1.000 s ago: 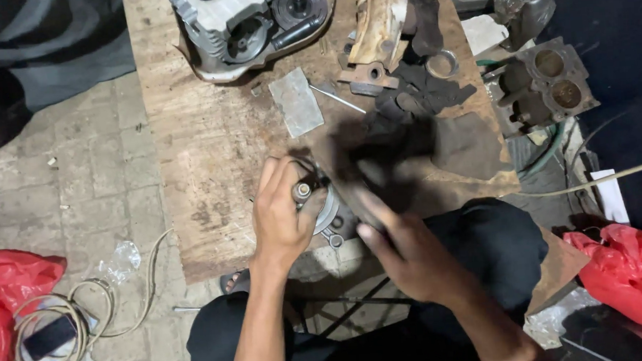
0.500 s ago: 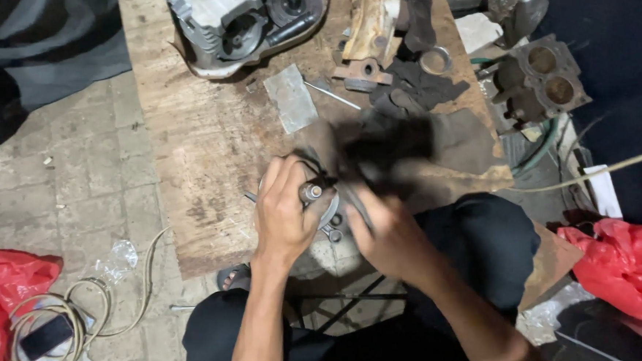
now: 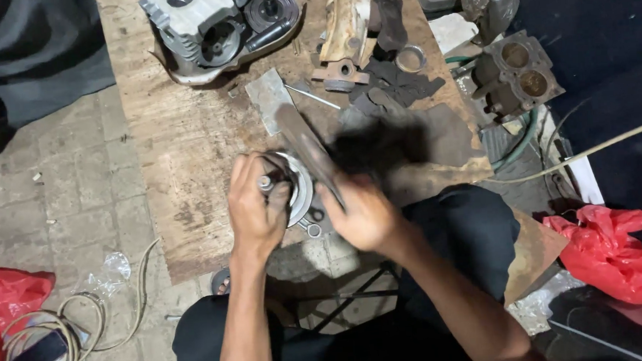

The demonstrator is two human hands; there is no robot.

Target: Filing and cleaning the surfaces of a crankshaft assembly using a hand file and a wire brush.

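My left hand (image 3: 256, 206) is clamped on a round silver metal part (image 3: 301, 192) at the near edge of a worn wooden board (image 3: 187, 136), fingers curled over its top and a small stub showing between them. My right hand (image 3: 363, 215) grips a long flat dark metal bar (image 3: 306, 150). The bar slants up and to the left across the round part and is blurred by motion. A small ring-ended tool (image 3: 312, 228) lies just under the part.
A grey engine casing (image 3: 210, 25) stands at the board's far end, with a flat metal plate (image 3: 269, 95), dark rags (image 3: 397, 88) and rusty pieces nearby. A cylinder block (image 3: 517, 71) sits to the right. Red plastic bags (image 3: 618, 253) and coiled cable (image 3: 50, 330) lie on the paving.
My right hand has swung the flat bar from the right side over to the left, so it now crosses the round part. My left hand has kept its hold on that part.
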